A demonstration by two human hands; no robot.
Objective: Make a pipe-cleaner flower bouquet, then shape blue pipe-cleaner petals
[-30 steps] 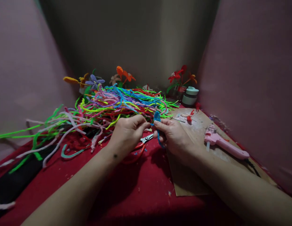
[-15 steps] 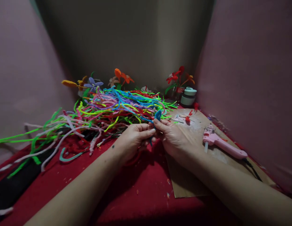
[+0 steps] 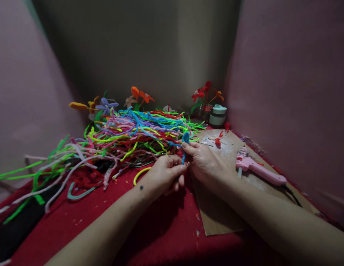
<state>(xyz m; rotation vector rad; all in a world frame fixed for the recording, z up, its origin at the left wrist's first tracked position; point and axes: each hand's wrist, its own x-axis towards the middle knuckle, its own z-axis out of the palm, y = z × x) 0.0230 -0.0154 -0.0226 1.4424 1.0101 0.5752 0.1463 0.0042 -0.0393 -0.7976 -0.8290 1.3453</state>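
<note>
I have both hands together on the blue pipe cleaner [image 3: 185, 140]: right hand [image 3: 202, 162] pinches its loop, left hand [image 3: 166, 175] grips the tail, left of the glue gun [image 3: 257, 170]. Shaping underway, I judge; next, tighter twisting.

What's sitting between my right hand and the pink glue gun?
Head view: only bare brown board lies between the right hand and the pink glue gun.

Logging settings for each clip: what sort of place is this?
Probably a home craft corner, between plain walls: a heap of pipe cleaners on a red cloth, a pink glue gun on cardboard, finished flowers at the back.
</note>
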